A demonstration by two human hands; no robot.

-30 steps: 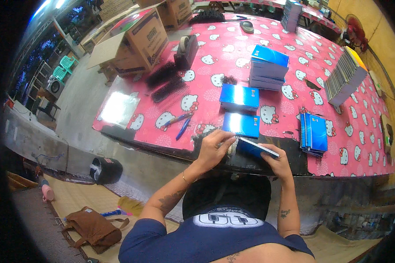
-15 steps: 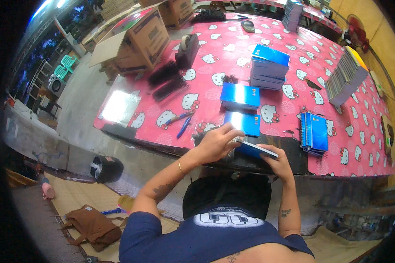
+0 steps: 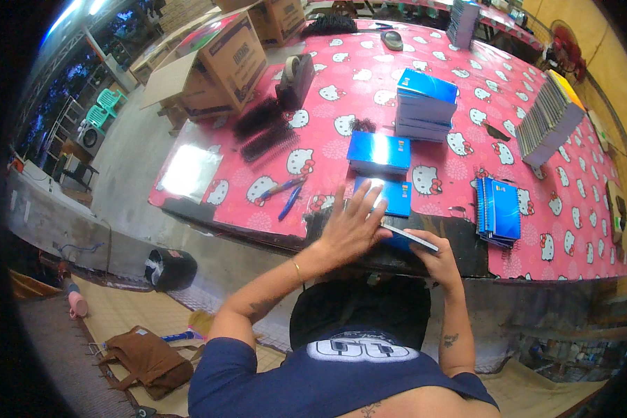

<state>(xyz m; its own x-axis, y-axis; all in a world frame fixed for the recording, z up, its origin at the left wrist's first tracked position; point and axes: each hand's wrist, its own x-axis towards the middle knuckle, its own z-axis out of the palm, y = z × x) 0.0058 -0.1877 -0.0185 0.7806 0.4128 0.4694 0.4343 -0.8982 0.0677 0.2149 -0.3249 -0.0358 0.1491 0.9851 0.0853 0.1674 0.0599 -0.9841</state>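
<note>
Clearly the work with the blue notebooks is somewhere in the middle. Finished ones already stand around on the pink table (image 3: pixel 536 209): a tall stack (image 3: pixel 425 104) far from the person, a low stack (image 3: pixel 378 152) nearer, and a pile with spiral backs (image 3: pixel 500 212) to the right. A row of grey sheets (image 3: pixel 547 118) and black binding combs (image 3: pixel 265 132) wait further away, so I judge much is left to do.

One blue notebook (image 3: pixel 404 238) is in hand now, at the near edge of the table. The right hand (image 3: pixel 435 256) is closed around its lower edge and holds it tilted up. The left hand (image 3: pixel 348 226) is spread wide, fingers apart, pressing flat on the cover from the left side; it grasps nothing. Another blue notebook (image 3: pixel 390 196) lies just beyond the fingers.
</note>
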